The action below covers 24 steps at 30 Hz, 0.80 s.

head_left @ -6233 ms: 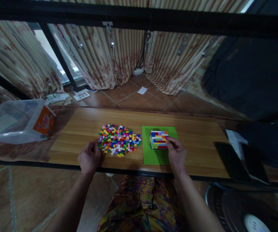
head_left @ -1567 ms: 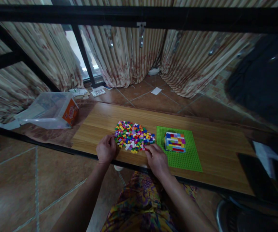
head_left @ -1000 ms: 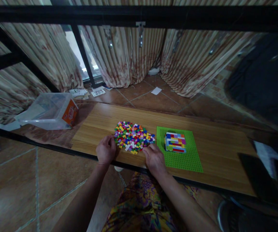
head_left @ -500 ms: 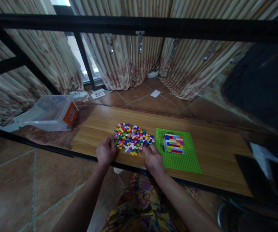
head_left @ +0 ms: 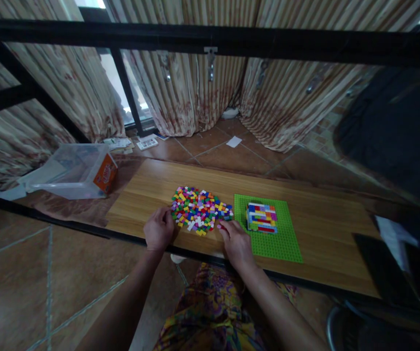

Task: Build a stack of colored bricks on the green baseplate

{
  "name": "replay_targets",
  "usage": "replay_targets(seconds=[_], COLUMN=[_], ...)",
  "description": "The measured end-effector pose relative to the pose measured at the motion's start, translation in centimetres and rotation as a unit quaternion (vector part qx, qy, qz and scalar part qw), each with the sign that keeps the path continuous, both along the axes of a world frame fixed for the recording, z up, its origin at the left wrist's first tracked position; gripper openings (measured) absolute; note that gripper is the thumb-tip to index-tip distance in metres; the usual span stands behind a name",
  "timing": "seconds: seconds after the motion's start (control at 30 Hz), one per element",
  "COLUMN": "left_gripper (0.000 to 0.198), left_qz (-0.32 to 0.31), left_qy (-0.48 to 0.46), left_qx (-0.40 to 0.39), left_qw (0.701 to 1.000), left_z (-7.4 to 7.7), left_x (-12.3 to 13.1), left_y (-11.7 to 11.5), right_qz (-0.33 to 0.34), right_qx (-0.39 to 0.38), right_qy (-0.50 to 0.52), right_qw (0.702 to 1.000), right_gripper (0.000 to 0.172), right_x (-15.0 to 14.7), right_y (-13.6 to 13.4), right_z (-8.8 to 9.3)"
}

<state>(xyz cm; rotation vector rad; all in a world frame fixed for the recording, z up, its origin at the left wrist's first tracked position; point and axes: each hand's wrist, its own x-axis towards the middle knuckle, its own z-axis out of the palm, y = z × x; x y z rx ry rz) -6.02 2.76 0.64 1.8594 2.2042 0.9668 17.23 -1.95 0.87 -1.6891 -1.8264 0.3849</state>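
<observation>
A loose pile of small toy building bricks (head_left: pixel 199 208) in many colours lies on the wooden table (head_left: pixel 327 219). My left hand (head_left: pixel 159 228) rests at the pile's left edge, fingers curled together; whatever they may hold is hidden. On the other side, my right hand (head_left: pixel 236 243) pinches a small pink brick (head_left: pixel 219 226) between thumb and finger, just off the pile's lower right. Beyond that hand lies a green baseplate (head_left: pixel 288 243), carrying a block-shaped brick build (head_left: pixel 262 218) with rows of mixed colours on top.
A clear plastic bin (head_left: pixel 73 170) with an orange label sits left of the table. Dark metal bars (head_left: pixel 210 41) cross the view ahead, with striped curtains (head_left: pixel 195 97) behind. At the right end are a dark flat object (head_left: pixel 381 258) and white paper (head_left: pixel 396 239).
My right hand has drawn slightly right, away from the pile, and a pink brick now shows at its fingertips. My left hand has stayed nearly in place.
</observation>
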Motion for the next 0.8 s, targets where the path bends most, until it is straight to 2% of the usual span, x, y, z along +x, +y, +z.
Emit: replay_targets(seconds=[0.17, 0.3, 0.5, 0.8], left_gripper=[0.023, 0.024, 0.022, 0.024], left_qz=[0.007, 0.007, 0.011, 0.019], left_qy=[0.001, 0.002, -0.002, 0.007], left_qx=[-0.006, -0.012, -0.021, -0.022], left_qw=[1.0, 1.0, 1.0, 1.0], left_z=[0.1, 0.1, 0.4, 0.7], left_x=[0.0, 0.0, 0.0, 0.0], left_y=[0.0, 0.0, 0.0, 0.0], right_qz=[0.002, -0.007, -0.046, -0.108], right_qx=[-0.018, 0.0, 0.029, 0.087], right_qy=[0.006, 0.046, 0.122, 0.157], right_qw=[1.0, 0.999, 0.991, 0.978], right_gripper=[0.028, 0.032, 0.027, 0.019], right_x=[0.1, 0.3, 0.8, 4.7], right_y=[-0.1, -0.5, -1.3, -2.6], right_z=[0.4, 0.7, 1.4, 2.4])
